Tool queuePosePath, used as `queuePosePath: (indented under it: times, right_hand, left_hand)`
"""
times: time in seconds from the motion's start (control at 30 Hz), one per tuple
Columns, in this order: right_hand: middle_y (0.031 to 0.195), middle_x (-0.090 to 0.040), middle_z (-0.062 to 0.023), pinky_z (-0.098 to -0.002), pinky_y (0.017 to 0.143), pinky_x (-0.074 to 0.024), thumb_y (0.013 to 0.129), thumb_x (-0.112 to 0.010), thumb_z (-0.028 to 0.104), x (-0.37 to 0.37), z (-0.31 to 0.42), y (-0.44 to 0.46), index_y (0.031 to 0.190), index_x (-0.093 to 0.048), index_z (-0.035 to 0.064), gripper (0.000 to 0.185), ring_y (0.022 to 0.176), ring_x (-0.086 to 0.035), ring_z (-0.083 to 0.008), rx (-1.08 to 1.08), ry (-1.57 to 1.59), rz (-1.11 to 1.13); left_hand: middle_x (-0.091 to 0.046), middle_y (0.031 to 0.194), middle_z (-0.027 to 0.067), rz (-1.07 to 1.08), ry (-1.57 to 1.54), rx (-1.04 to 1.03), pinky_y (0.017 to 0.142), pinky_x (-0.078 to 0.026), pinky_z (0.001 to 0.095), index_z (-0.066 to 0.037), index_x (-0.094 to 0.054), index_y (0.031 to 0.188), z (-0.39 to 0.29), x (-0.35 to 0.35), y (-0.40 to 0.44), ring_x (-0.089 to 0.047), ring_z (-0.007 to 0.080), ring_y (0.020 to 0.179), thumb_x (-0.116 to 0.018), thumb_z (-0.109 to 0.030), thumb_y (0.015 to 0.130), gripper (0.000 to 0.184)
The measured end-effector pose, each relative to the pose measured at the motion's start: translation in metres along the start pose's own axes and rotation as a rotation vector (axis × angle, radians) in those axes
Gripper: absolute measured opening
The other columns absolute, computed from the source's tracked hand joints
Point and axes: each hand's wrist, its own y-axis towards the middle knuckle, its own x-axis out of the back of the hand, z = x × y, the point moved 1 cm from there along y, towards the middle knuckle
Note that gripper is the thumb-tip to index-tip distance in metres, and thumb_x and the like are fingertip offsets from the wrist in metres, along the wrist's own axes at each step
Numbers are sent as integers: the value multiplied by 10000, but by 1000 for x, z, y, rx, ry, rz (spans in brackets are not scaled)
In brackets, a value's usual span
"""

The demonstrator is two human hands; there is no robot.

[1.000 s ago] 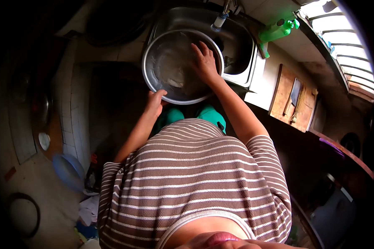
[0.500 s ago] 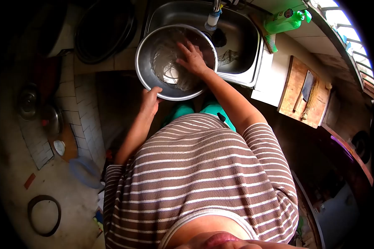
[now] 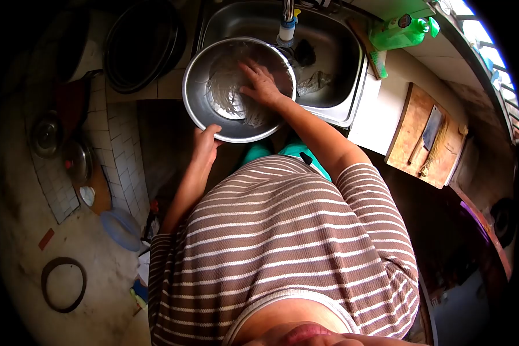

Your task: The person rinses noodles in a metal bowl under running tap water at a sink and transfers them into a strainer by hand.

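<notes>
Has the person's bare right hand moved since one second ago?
Yes: judged against the white-and-blue faucet nozzle, the right hand has shifted leftward inside the round silver metal bowl and is now farther from the nozzle.

Right hand (image 3: 262,86) in basin (image 3: 198,95), apparently among strands (image 3: 228,99)

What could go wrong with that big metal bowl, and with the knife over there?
The metal bowl might tip: the left hand holds only its near rim while the right hand is down inside, and what supports it underneath is hard to see. The thin strands inside could slop out if stirred hard. The knife lies uncovered on the cutting board, so someone reaching there without looking might get cut.
</notes>
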Motion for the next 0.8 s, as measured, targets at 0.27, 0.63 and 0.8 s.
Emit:
queuePosePath:
  times: [0.27,0.63,0.8]
  right_hand:
    - [1451,-267,-82,-463,1044,-283,664,-736,204,-5,-4,3,1364,-367,203,792,1269,-304,-361,-8,63,-19]
    - [1437,-282,-87,-417,1054,-292,652,-733,156,-3,0,3,1363,-369,188,800,1252,-319,-358,-13,113,-39]
    - [1428,-296,-92,-412,1055,-297,640,-735,136,-4,0,0,1363,-368,192,813,1252,-319,-355,-7,132,-44]
  left_hand:
    - [-582,993,113,-16,27,-37,627,-555,390,2,-503,1116,-8,-6,-5,-618,237,846,-543,-25,713,405]
    - [-581,981,96,-1,50,-2,617,-547,379,-30,-497,1127,-7,4,6,-616,230,842,-553,-31,700,430]
    - [-583,978,94,-13,75,-13,603,-556,366,-20,-497,1133,-11,-1,0,-618,222,829,-559,-32,692,445]
